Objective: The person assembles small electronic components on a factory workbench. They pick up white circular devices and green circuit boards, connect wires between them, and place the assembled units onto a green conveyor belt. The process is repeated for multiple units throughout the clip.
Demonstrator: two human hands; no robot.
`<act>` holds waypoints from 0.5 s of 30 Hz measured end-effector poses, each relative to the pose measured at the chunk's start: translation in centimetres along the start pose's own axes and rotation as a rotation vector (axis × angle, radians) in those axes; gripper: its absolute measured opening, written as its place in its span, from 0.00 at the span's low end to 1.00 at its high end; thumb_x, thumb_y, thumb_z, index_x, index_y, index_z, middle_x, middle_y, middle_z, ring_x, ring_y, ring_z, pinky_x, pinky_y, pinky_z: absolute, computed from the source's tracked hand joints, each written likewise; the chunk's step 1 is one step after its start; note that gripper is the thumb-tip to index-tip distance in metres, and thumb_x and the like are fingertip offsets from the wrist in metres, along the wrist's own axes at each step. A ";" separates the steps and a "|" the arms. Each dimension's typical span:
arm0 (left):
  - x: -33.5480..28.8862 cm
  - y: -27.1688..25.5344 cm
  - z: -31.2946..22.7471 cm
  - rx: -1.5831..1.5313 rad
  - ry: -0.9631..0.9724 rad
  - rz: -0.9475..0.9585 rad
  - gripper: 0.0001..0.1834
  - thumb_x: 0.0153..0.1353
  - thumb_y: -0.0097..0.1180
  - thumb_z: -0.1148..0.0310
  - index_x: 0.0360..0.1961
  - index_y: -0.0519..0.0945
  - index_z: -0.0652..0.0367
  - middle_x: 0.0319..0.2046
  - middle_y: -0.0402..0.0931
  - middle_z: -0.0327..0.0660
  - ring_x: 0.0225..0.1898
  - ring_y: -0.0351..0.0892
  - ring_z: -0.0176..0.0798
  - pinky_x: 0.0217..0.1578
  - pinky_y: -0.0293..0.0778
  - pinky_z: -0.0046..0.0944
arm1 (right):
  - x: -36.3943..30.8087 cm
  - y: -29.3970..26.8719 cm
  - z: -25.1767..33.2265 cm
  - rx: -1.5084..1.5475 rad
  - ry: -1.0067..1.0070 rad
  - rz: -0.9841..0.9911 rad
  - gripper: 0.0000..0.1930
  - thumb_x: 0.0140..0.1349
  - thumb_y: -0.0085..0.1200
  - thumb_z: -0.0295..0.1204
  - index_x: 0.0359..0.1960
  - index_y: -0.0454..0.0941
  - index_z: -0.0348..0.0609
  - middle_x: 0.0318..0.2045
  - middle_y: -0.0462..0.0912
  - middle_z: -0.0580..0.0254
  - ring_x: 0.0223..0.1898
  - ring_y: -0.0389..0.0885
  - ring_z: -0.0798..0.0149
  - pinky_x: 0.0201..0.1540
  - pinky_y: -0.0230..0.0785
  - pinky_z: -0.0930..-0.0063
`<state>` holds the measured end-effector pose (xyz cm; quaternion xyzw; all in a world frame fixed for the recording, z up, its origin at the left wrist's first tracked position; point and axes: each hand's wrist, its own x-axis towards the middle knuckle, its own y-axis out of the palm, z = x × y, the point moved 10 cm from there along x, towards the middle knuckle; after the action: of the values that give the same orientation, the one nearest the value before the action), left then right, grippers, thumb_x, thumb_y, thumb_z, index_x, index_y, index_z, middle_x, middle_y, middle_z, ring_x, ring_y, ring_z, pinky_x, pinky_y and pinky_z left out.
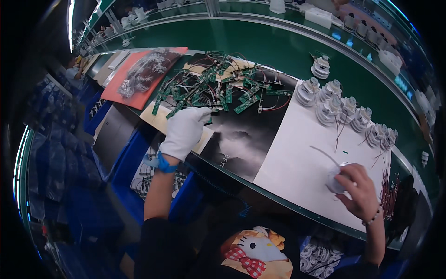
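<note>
White glove on left hand (185,131), fingers loosely curled, reaching into heap of green circuit boards (218,86) with red and black wires; whether anything pinched cannot tell. Blue wrist strap (161,163) on that forearm, coiled blue cord (218,188) trailing off it toward lower right.

Bare right hand (360,190), bead bracelet at wrist, closed around small round white lamp housing (335,181) on white sheet (297,158). Housing near right edge of sheet, close to bench front. Thin pale wire (325,155) sticking out of housing, long axis running up-left, away from hand, toward board heap.

Around: row of matching white housings (341,111) along far edge of white sheet, wires dangling, well apart from right hand; one more pair (320,67) farther back on green conveyor belt (260,44). Bundle of red wires (389,190) just beside right hand, to its right. Dark printed sheet (246,139) under board heap, between the two hands. Red mat (139,74) with clear bag of small parts, far left. Blue bins (125,162) below bench edge. Nothing lying between right hand and housing; board heap crowding left fingertips.
</note>
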<state>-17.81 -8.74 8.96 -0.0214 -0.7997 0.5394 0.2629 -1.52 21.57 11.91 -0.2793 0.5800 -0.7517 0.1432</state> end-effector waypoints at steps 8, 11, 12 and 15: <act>6.7 8.3 -7.0 0.089 0.005 0.215 0.18 0.56 0.49 0.52 0.27 0.81 0.56 0.23 0.76 0.46 0.28 0.77 0.50 0.30 0.72 0.45 | -0.2 2.2 0.4 -0.105 0.107 -0.027 0.20 0.36 0.62 0.27 0.36 0.73 0.40 0.43 0.72 0.55 0.50 0.69 0.50 0.47 0.67 0.59; 8.3 10.8 -7.0 0.126 -0.120 0.328 0.24 0.55 0.49 0.48 0.22 0.81 0.59 0.21 0.77 0.49 0.27 0.78 0.52 0.30 0.73 0.45 | -1.0 2.1 1.8 -0.267 0.001 -0.089 0.15 0.38 0.62 0.29 0.30 0.73 0.41 0.43 0.73 0.55 0.50 0.69 0.51 0.50 0.65 0.55; 8.6 11.8 -6.4 0.123 -0.129 0.350 0.25 0.55 0.49 0.47 0.21 0.81 0.60 0.20 0.77 0.51 0.27 0.78 0.52 0.29 0.73 0.45 | -1.1 2.3 2.2 -0.260 -0.039 -0.083 0.14 0.39 0.62 0.30 0.28 0.73 0.41 0.43 0.73 0.55 0.50 0.69 0.51 0.51 0.64 0.54; 8.6 13.2 -5.5 -0.013 -0.145 0.391 0.24 0.56 0.50 0.51 0.20 0.80 0.64 0.19 0.77 0.49 0.23 0.78 0.44 0.26 0.73 0.40 | -0.8 2.4 2.8 -0.194 -0.079 -0.082 0.11 0.39 0.61 0.28 0.24 0.72 0.41 0.42 0.74 0.55 0.49 0.70 0.51 0.50 0.64 0.54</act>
<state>-26.03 4.17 2.39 -0.1390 -0.8004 0.5753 0.0949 0.46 19.09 9.94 -0.3446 0.6321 -0.6857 0.1074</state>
